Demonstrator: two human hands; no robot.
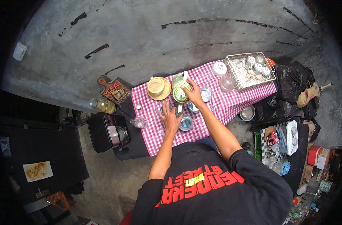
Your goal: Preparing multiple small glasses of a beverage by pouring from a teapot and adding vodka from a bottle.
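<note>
My right hand (pixel 193 93) grips a green teapot (pixel 180 91) held over the red-and-white checked table (pixel 219 107), its spout tilted down toward a small glass (pixel 179 111). My left hand (pixel 170 118) rests flat on the cloth beside another small glass (pixel 160 108), fingers spread. More small glasses (pixel 186 123) stand near both hands. A tan lidded container on a saucer (pixel 158 88) sits left of the teapot.
A metal wire tray (pixel 245 77) holding small lidded cups stands at the table's far right, with a white bowl (pixel 219 68) and a clear bowl (pixel 226 83) beside it. A black appliance (pixel 107 132), a bottle (pixel 139 122) and a jar (pixel 102 105) sit left. Black bags (pixel 291 84) lie right.
</note>
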